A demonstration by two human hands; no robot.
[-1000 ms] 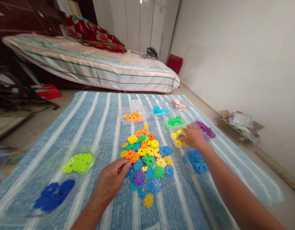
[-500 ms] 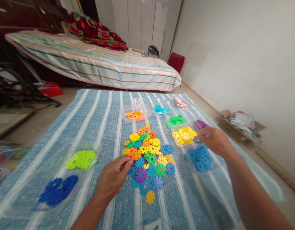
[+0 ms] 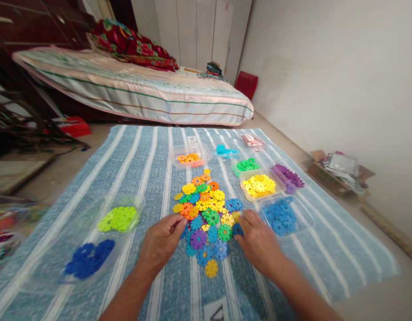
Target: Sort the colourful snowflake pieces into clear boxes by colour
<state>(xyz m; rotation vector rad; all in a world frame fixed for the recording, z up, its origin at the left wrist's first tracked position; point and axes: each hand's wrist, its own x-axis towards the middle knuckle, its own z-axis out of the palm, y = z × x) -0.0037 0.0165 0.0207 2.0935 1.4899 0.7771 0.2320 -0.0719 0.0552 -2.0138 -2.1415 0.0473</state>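
A loose pile of notched plastic building discs (image 3: 212,217) in mixed colours lies mid-cloth. My left hand (image 3: 163,237) is at the pile's left edge, thumb and forefinger pinched together beside an orange disc (image 3: 187,211); whatever is between the fingertips is hidden. At the right edge, my right hand (image 3: 259,240) has its fingers and thumb closed around a blue disc (image 3: 238,229), which they partly cover. Close to that hand is a clear tub of blue discs (image 3: 280,216). Behind it stand tubs of yellow discs (image 3: 259,185), purple discs (image 3: 289,176) and green discs (image 3: 248,165).
To the left, a clear container (image 3: 42,267) holds lime discs (image 3: 121,218) and dark blue discs (image 3: 88,258). Orange discs (image 3: 189,158) sit in a tub at the back, near light-blue discs (image 3: 225,150) and a packet (image 3: 253,142). A bed (image 3: 142,96) stands beyond the striped cloth (image 3: 135,169).
My right hand has moved from above the purple tub, where it held a small purple piece, down and left to the pile's right edge. The left hand has stayed nearly still.
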